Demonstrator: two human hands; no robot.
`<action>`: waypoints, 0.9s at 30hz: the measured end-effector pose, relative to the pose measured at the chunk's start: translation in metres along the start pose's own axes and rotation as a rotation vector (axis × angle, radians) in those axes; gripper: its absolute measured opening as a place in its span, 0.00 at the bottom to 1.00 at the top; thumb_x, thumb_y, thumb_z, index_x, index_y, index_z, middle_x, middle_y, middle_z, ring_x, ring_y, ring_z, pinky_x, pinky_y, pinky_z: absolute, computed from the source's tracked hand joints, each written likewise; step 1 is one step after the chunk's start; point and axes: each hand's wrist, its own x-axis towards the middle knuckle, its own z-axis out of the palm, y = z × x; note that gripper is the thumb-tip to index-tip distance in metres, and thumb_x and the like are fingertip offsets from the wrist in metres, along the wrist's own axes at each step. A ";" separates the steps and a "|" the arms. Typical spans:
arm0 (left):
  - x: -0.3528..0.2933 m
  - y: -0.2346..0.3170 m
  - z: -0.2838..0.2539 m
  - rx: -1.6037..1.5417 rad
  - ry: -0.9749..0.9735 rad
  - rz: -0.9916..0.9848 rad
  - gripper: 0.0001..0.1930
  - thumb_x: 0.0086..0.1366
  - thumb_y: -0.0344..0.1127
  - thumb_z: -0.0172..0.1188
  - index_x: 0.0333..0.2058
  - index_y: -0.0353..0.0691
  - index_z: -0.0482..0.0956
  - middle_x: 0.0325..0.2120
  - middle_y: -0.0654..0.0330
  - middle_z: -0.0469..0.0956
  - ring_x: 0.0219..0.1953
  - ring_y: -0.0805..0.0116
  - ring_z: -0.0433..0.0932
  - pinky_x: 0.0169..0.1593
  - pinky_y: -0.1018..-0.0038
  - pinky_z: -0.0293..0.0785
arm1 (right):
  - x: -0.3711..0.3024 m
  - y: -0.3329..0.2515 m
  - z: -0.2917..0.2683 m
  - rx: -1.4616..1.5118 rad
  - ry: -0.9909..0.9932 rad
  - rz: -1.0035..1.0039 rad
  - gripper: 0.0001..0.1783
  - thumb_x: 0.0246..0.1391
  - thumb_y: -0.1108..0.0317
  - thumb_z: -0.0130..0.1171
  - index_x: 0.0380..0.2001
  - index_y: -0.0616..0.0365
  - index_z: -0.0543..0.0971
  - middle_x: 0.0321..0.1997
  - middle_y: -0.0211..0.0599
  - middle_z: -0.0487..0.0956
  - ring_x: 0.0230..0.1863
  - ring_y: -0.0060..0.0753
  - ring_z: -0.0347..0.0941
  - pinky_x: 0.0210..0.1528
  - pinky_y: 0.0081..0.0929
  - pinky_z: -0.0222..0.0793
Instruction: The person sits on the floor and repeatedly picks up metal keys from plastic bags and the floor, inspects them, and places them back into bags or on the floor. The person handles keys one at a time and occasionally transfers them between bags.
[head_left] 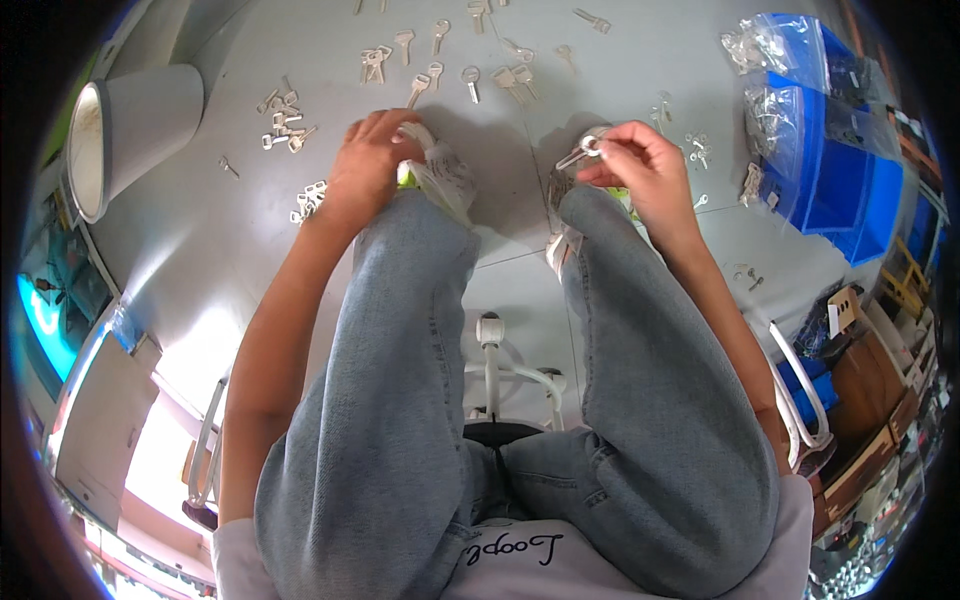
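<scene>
My right hand [648,172] pinches a silver key [588,147] between thumb and fingertips, above my right foot. My left hand [368,162] is curled beside a whitish, wrinkled plastic-looking covering [447,178] around my left foot. What its fingers hold, if anything, is hidden. Just beyond those fingers a key [419,88] lies on the grey floor [510,262]. Several more keys [375,63] lie in a cluster past it, and another key cluster [288,120] is to the left. A small key heap [310,200] sits beside my left wrist.
At the right stand blue bins [845,195] with clear plastic bags [775,118] of metal pieces on them. Loose small keys [698,150] lie between my right hand and the bins. A white cylindrical bin [150,125] lies on its side at far left. My seat's white base [492,375] shows between my legs.
</scene>
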 end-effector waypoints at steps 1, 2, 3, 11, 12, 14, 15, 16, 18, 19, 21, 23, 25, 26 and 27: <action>0.003 0.002 -0.005 0.063 0.047 0.006 0.08 0.46 0.22 0.55 0.24 0.43 0.78 0.42 0.63 0.72 0.43 0.61 0.70 0.43 0.69 0.70 | -0.002 -0.003 -0.004 0.019 0.027 0.026 0.08 0.51 0.70 0.51 0.32 0.64 0.72 0.28 0.38 0.77 0.29 0.26 0.75 0.31 0.20 0.70; 0.007 0.004 -0.012 -0.137 0.053 -0.081 0.07 0.52 0.26 0.54 0.28 0.41 0.79 0.39 0.62 0.73 0.41 0.64 0.72 0.44 0.73 0.69 | -0.004 -0.006 -0.006 0.039 0.053 0.051 0.08 0.52 0.70 0.51 0.32 0.64 0.72 0.28 0.38 0.77 0.29 0.25 0.74 0.31 0.20 0.70; 0.018 0.018 -0.027 -0.367 0.024 -0.159 0.06 0.54 0.27 0.54 0.30 0.40 0.79 0.38 0.61 0.74 0.40 0.66 0.72 0.44 0.74 0.69 | -0.007 -0.010 -0.008 0.046 0.047 0.049 0.08 0.52 0.70 0.51 0.32 0.64 0.72 0.28 0.37 0.77 0.28 0.25 0.74 0.31 0.20 0.70; 0.062 0.104 -0.039 -1.170 -0.357 -0.367 0.12 0.58 0.35 0.56 0.35 0.31 0.75 0.27 0.59 0.76 0.30 0.75 0.74 0.40 0.78 0.70 | -0.016 -0.023 -0.001 0.047 -0.059 -0.032 0.09 0.52 0.67 0.52 0.30 0.64 0.74 0.24 0.34 0.76 0.23 0.18 0.68 0.28 0.16 0.66; 0.061 0.105 -0.037 -1.295 -0.387 -0.423 0.12 0.58 0.36 0.57 0.35 0.31 0.74 0.27 0.59 0.77 0.29 0.75 0.74 0.39 0.78 0.70 | -0.015 -0.023 -0.001 0.063 -0.056 -0.028 0.09 0.52 0.67 0.52 0.30 0.64 0.74 0.24 0.33 0.76 0.23 0.18 0.69 0.28 0.16 0.66; 0.056 0.109 -0.033 -1.441 -0.322 -0.558 0.11 0.58 0.35 0.57 0.35 0.33 0.74 0.27 0.57 0.77 0.28 0.74 0.75 0.38 0.78 0.72 | -0.014 -0.019 -0.005 0.044 0.038 -0.041 0.12 0.51 0.64 0.54 0.32 0.65 0.74 0.25 0.33 0.76 0.25 0.18 0.70 0.29 0.17 0.67; 0.056 0.109 -0.033 -1.512 -0.285 -0.624 0.11 0.57 0.35 0.57 0.36 0.33 0.73 0.27 0.56 0.77 0.27 0.74 0.75 0.37 0.78 0.72 | -0.011 -0.010 -0.012 -0.106 0.082 -0.044 0.13 0.50 0.63 0.55 0.32 0.65 0.74 0.25 0.35 0.77 0.26 0.20 0.71 0.30 0.19 0.67; 0.056 0.109 -0.033 -1.529 -0.273 -0.624 0.11 0.57 0.34 0.57 0.37 0.34 0.73 0.27 0.56 0.77 0.28 0.73 0.76 0.37 0.79 0.73 | -0.008 0.006 -0.023 -0.255 0.127 -0.050 0.15 0.49 0.62 0.56 0.32 0.65 0.74 0.26 0.36 0.77 0.27 0.22 0.72 0.31 0.21 0.68; 0.057 0.107 -0.031 -1.564 -0.244 -0.627 0.12 0.57 0.31 0.57 0.39 0.35 0.71 0.28 0.54 0.77 0.29 0.72 0.76 0.37 0.79 0.73 | -0.009 0.026 -0.031 -0.572 0.136 -0.053 0.19 0.45 0.58 0.59 0.32 0.65 0.74 0.28 0.42 0.78 0.29 0.33 0.75 0.35 0.27 0.68; 0.057 0.107 -0.031 -1.570 -0.233 -0.615 0.12 0.57 0.29 0.57 0.40 0.33 0.70 0.27 0.53 0.77 0.30 0.72 0.77 0.37 0.79 0.74 | -0.010 0.031 -0.029 -0.647 0.089 0.018 0.18 0.44 0.58 0.59 0.31 0.65 0.75 0.27 0.43 0.78 0.30 0.36 0.75 0.35 0.28 0.68; 0.060 0.109 -0.033 -1.584 -0.214 -0.586 0.13 0.56 0.24 0.55 0.41 0.30 0.68 0.27 0.51 0.77 0.31 0.70 0.78 0.38 0.78 0.75 | -0.016 0.036 -0.024 -0.797 -0.004 0.161 0.18 0.44 0.58 0.59 0.28 0.64 0.76 0.26 0.44 0.77 0.30 0.40 0.75 0.35 0.29 0.68; 0.062 0.111 -0.035 -1.579 -0.222 -0.581 0.14 0.55 0.23 0.55 0.41 0.31 0.67 0.27 0.51 0.78 0.31 0.70 0.78 0.38 0.78 0.75 | -0.015 0.051 -0.026 -0.836 -0.014 0.105 0.15 0.44 0.59 0.58 0.23 0.64 0.75 0.23 0.43 0.77 0.27 0.40 0.75 0.32 0.30 0.68; 0.061 0.112 -0.036 -1.562 -0.219 -0.579 0.15 0.55 0.24 0.56 0.42 0.33 0.68 0.27 0.52 0.78 0.30 0.70 0.78 0.37 0.78 0.75 | -0.014 0.054 -0.026 -0.835 -0.003 0.083 0.14 0.45 0.62 0.57 0.21 0.64 0.74 0.21 0.43 0.76 0.24 0.38 0.74 0.29 0.30 0.68; 0.060 0.111 -0.036 -1.550 -0.215 -0.578 0.15 0.55 0.25 0.56 0.43 0.34 0.68 0.28 0.53 0.78 0.30 0.71 0.77 0.36 0.78 0.75 | -0.014 0.053 -0.026 -0.745 -0.025 0.104 0.13 0.46 0.63 0.56 0.21 0.64 0.74 0.21 0.42 0.76 0.23 0.36 0.74 0.28 0.29 0.68; 0.060 0.111 -0.035 -1.544 -0.212 -0.574 0.16 0.56 0.26 0.56 0.44 0.36 0.68 0.28 0.54 0.78 0.29 0.72 0.77 0.36 0.79 0.74 | -0.014 0.046 -0.024 -0.658 -0.042 0.128 0.12 0.47 0.64 0.55 0.21 0.65 0.73 0.21 0.42 0.76 0.22 0.34 0.74 0.27 0.28 0.68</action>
